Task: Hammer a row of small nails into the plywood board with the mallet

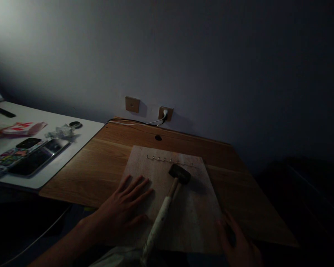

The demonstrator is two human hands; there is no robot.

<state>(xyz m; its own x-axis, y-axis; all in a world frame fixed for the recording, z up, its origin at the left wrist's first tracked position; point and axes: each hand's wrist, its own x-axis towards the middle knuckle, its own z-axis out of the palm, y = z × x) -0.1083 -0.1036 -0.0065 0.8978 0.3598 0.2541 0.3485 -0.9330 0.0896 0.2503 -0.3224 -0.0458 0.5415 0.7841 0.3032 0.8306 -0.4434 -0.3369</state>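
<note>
A pale wooden board (pixel 189 215) lies on a brown wooden table (pixel 105 163). Along the board's far edge runs a row of several small nails (pixel 167 160). A mallet (pixel 167 202) with a dark head and a light handle rests on the board, its handle pointing toward me. My left hand (pixel 122 207) lies flat on the board's left part with fingers spread, just left of the handle. My right hand (pixel 238 241) rests at the board's near right corner in deep shadow; its fingers look bent over the edge, and I cannot make out anything in them.
A white table (pixel 80 141) adjoins on the left with two phones (pixel 36 157), a red-and-white packet (pixel 23 128) and small items. Two wall sockets (pixel 165 112) sit behind the table; a white cable is plugged into one. The room is dark, especially at right.
</note>
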